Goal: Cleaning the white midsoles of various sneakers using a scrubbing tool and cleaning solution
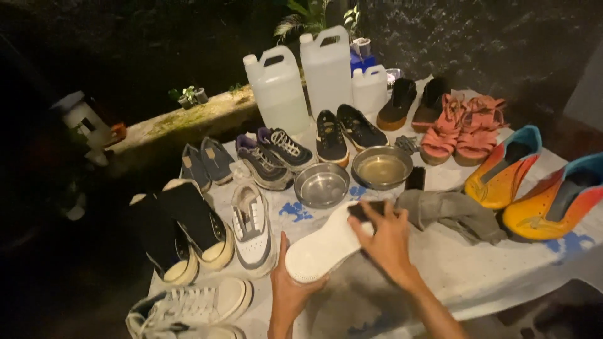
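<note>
**A:** Low in the middle of the frame, what are the fingers doing?

**B:** The left hand (290,290) curls up around the rounded end of a white shoe (323,247) held sole-up, thumb on one side, fingers wrapped beneath. The right hand (384,235) lies flat over the other end, fingers narrow and pressed together on a small dark object (365,209), maybe a brush or sponge; I can't tell which.

**A:** How would that rubbing go best?

**B:** I'd judge short strokes along the sole, with the left grip firm so the shoe doesn't twist, and the wrist kept low.

**A:** And just outward from there?

**B:** A grey cloth (453,213) lies just right of the right hand. Two steel bowls sit above: the empty bowl (321,185) nearly touches the shoe's far end, and the bowl of liquid (382,167) is up and to the right. A long stroke could knock either.

**A:** Any open room?

**B:** Bare table (465,267) at lower right, with its edge close below the forearm. Left is crowded by a white sneaker (252,227) and black sneakers (182,229); orange shoes (534,188) fill the right, and jugs (304,85) the top.
</note>
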